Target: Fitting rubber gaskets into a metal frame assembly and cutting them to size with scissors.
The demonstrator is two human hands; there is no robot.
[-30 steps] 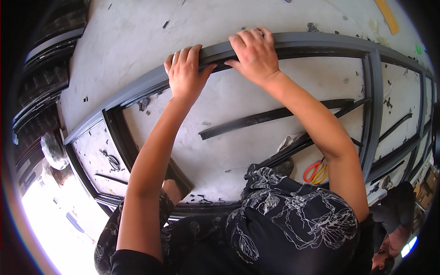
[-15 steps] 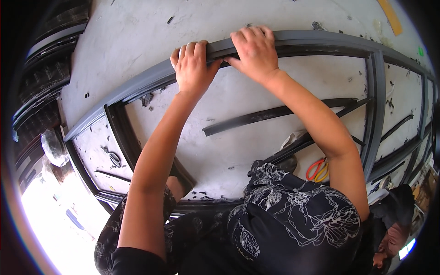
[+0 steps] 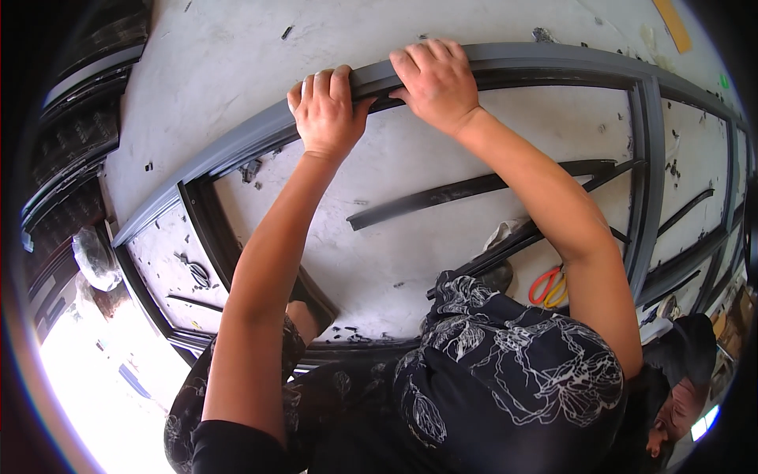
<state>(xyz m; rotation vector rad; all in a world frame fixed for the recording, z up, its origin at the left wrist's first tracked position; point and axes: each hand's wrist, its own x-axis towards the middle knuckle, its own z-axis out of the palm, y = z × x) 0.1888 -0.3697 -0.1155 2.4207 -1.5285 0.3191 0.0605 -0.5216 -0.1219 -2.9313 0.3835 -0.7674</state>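
The grey frame (image 3: 553,57) stretches across the pale floor (image 3: 229,87) in front of the person; whether its far rail touches the floor I cannot tell. It is long and made of slim metal bars: matte grey along the outer face of the far rail, nearly black in the grooved inner edge, where several parallel ridges run. A grey crossbar (image 3: 651,150) and a black crossbar (image 3: 207,225) divide it into openings. The fisheye view bends the far rail into an arch.

The left hand (image 3: 326,110) and the right hand (image 3: 436,83) grip the frame's far rail close beside each other, apart by a small gap. On both, the fingers are curled over the outer edge, with the thumb on the dark inner side.

Inside the frame's largest opening lie a black strip (image 3: 442,200) and, nearer the person, scissors with 1 red and 1 yellow handle (image 3: 548,286). Past the black crossbar, inside the frame's left opening, are dark scissors (image 3: 197,272). Dark crumbs dot the floor within the frame. Left of the frame sits a clear plastic bundle (image 3: 96,258); a co-worker (image 3: 683,363) bends beside its right part.
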